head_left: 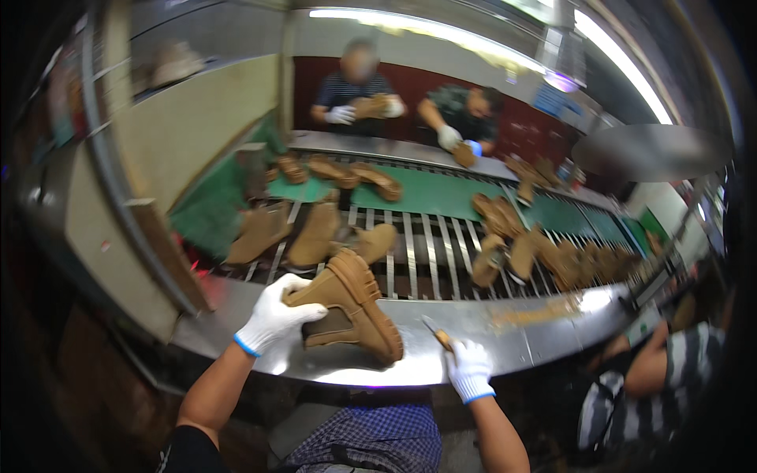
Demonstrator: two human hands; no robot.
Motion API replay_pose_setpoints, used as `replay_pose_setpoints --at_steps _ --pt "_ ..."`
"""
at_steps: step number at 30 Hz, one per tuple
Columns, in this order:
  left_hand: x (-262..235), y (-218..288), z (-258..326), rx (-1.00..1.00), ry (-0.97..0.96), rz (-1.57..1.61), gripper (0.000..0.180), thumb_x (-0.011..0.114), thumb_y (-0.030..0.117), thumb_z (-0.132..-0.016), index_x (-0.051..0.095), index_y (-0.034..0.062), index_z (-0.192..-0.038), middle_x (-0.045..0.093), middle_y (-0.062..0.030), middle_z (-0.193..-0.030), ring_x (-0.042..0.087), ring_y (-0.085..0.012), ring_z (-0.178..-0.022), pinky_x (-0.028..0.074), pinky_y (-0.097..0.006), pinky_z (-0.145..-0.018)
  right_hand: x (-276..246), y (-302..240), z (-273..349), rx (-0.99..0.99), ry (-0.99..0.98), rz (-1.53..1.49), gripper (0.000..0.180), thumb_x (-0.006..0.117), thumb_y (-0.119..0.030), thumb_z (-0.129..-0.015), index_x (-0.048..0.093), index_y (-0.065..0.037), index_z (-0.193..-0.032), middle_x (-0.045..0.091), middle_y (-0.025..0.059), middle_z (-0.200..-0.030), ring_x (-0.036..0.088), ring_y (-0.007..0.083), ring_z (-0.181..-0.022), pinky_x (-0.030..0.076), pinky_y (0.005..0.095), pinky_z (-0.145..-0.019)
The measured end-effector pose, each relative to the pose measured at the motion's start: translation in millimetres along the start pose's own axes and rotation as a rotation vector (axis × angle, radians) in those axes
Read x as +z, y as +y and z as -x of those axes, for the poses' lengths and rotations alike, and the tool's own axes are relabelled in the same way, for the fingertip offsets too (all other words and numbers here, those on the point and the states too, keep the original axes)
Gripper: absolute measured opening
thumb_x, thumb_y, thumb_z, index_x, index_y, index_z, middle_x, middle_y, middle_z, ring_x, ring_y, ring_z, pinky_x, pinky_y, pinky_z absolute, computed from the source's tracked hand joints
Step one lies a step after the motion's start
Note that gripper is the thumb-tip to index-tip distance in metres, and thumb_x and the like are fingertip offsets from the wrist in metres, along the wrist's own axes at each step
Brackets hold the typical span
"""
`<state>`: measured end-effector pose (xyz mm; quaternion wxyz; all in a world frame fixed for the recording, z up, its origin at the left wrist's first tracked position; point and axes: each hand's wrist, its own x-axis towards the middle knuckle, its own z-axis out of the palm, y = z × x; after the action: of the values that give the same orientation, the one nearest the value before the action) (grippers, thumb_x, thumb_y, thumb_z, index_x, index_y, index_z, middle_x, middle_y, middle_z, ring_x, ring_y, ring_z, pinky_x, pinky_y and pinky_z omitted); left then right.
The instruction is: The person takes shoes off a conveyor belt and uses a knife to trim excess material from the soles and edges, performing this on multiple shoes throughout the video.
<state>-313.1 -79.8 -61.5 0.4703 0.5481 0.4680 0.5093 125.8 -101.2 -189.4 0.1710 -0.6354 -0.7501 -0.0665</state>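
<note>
A brown ankle boot [351, 303] with a thick lugged sole and a dark elastic side panel is held over the near metal ledge. My left hand [277, 314], in a white knit glove with a blue cuff, grips it at the left, thumb across the side of the boot. The sole faces up and to the right. In my right hand [470, 369], gloved the same way, is a small brush-like tool [439, 335] with a yellowish handle and a pale, pointed tip, its exact kind unclear. The tip points up and left, apart from the boot.
A steel ledge [449, 374] borders a conveyor of metal slats [430, 252]. Brown boots [315, 236] stand on the slats at left, more boots [583, 260] at right. Loose soles [377, 181] lie on a green belt [441, 193]. Two gloved co-workers [359, 91] sit opposite; another person's arm [654, 363] is at right.
</note>
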Motion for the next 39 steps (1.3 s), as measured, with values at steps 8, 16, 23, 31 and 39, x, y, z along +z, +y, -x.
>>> replay_pose_setpoints --at_steps 8,16,23,31,39 --pt "-62 -46 94 -0.455 0.036 -0.847 0.080 0.062 0.079 -0.092 0.070 0.0006 -0.107 0.075 -0.0303 -0.107 0.072 -0.0476 -0.105 0.055 -0.051 -0.092 15 -20 -39 0.199 -0.152 -0.262 0.028 0.060 -0.017 -0.100 0.070 -0.008 -0.124 0.075 0.0183 -0.104 0.074 0.0350 -0.092 0.058 0.0481 -0.087" --pt "-51 -70 126 -0.228 0.125 -0.985 0.072 0.093 0.054 -0.074 0.072 0.0061 -0.123 0.075 -0.0191 -0.114 0.072 -0.0374 -0.111 0.058 -0.047 -0.095 -87 -202 -27 -0.223 -0.438 -0.475 0.035 0.072 -0.027 -0.098 0.071 -0.002 -0.123 0.075 0.0205 -0.100 0.074 0.0374 -0.087 0.059 0.0440 -0.082" --pt "-62 -84 82 0.207 0.069 -0.902 0.111 0.097 0.050 -0.065 0.049 0.0106 -0.157 0.050 -0.0206 -0.154 0.051 -0.0438 -0.139 0.043 -0.053 -0.119 -75 -264 -38 -0.341 -0.481 -0.378 0.030 0.072 -0.030 -0.101 0.066 -0.001 -0.104 0.067 0.0221 -0.080 0.068 0.0372 -0.071 0.054 0.0447 -0.065" --pt "-57 -107 81 0.489 0.190 -0.860 0.079 0.096 0.044 -0.066 0.073 0.0131 -0.135 0.060 -0.0178 -0.145 0.058 -0.0436 -0.130 0.046 -0.053 -0.112 -15 -257 -22 0.375 -0.787 -1.133 0.034 0.068 -0.033 -0.106 0.070 0.000 -0.112 0.068 0.0056 -0.081 0.063 0.0196 -0.070 0.054 0.0368 -0.065" --pt "-57 -112 86 0.640 0.246 -0.929 0.051 0.088 0.043 -0.077 0.082 0.0180 -0.121 0.060 -0.0217 -0.139 0.059 -0.0442 -0.125 0.048 -0.052 -0.108 -84 -210 -67 0.149 -0.612 -0.590 0.038 0.078 -0.036 -0.097 0.075 -0.003 -0.113 0.077 0.0200 -0.100 0.076 0.0307 -0.098 0.058 0.0376 -0.085"
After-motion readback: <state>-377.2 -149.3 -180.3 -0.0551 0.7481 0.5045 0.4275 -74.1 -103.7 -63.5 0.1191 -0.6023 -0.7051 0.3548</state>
